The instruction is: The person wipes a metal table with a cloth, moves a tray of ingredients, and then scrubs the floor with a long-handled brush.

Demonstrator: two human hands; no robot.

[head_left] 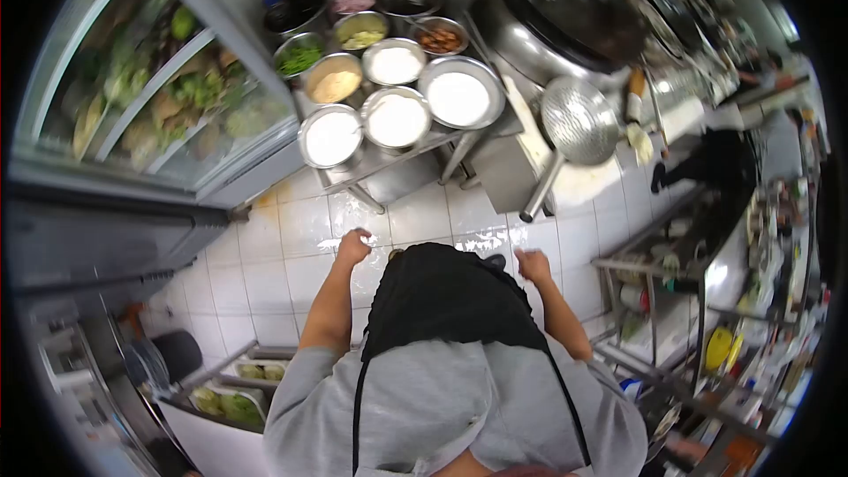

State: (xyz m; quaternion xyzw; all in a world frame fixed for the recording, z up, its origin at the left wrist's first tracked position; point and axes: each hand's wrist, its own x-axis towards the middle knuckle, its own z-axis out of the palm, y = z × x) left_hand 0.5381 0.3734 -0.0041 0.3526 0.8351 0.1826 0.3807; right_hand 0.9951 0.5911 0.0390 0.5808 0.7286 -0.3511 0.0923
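Note:
My left hand (356, 247) hangs in the air over the tiled floor, below the front edge of the steel prep table (402, 155). Its fingers are loosely bent with a gap at the thumb, and nothing shows in them. My right hand (533, 263) hangs on the other side of my black apron (450, 300), empty and half open. Nearest to it is the handle of a perforated wok strainer (579, 121), which lies on the counter. Nearest my left hand on the table is a metal bowl of white powder or grains (331, 137). Neither hand touches anything.
More bowls stand on the table, with green chopped pieces (299, 56) and tan powder (334, 79). A large wok (574, 9) sits right of them. A glass-door fridge (168, 79) borders the left. A person in dark clothes (715, 159) is at the right, beyond steel shelving (654, 300).

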